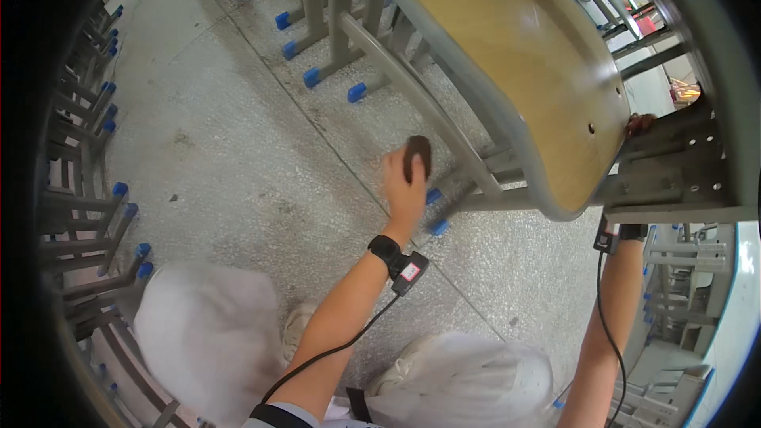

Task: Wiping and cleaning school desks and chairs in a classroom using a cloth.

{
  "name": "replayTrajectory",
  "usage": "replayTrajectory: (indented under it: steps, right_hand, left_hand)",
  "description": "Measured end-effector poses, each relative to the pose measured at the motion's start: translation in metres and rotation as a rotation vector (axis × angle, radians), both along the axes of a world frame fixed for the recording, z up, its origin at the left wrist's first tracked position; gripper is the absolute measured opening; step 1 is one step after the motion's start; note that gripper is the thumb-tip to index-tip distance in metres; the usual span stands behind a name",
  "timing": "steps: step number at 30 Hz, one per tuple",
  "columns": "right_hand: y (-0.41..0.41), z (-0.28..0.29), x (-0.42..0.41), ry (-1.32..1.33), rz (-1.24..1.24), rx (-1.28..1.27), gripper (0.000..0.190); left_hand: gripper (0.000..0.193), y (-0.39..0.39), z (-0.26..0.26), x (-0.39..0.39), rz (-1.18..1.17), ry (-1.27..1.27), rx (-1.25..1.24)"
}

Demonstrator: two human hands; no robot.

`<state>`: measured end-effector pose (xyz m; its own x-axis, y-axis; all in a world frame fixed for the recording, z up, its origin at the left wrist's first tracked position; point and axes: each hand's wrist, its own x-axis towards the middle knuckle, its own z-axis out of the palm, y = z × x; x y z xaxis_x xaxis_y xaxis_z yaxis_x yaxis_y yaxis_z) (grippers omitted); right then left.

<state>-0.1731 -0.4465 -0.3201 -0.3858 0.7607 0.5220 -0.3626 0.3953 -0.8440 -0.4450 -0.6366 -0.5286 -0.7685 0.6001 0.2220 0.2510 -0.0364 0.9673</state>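
Note:
My left hand (pixel 404 181) is wrapped round a dark brown oval object (pixel 418 157), held low over the floor beside the metal legs of a chair. The hand is slightly blurred. The chair's wooden seat (pixel 505 41) has a grey edge and fills the upper right. My right arm reaches up at the right to a grey metal frame, which hides most of the hand. Dark fingertips of my right hand (pixel 641 123) seem to show at the seat's far edge; their grip is not clear. Each wrist has a black strap with a small cabled device.
Blue-capped metal feet (pixel 311 77) stand in a row on the speckled floor (pixel 226 131). More stacked furniture legs (pixel 89 202) line the left side. My knees, in pale trousers (pixel 464 368), are at the bottom. A pale tabletop with a blue edge (pixel 728 303) is at the right.

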Motion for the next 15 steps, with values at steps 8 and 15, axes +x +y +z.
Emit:
replayTrajectory:
  steps: [8,15]
  right_hand:
    - [0.016,-0.01,0.0,0.082,0.149,0.005,0.049]
    - [0.025,-0.009,0.005,0.062,0.168,-0.015,0.048]
  left_hand:
    - [0.024,0.027,0.01,0.072,-0.145,0.132,0.226]
    - [0.03,0.007,-0.017,0.082,-0.363,0.177,0.128]
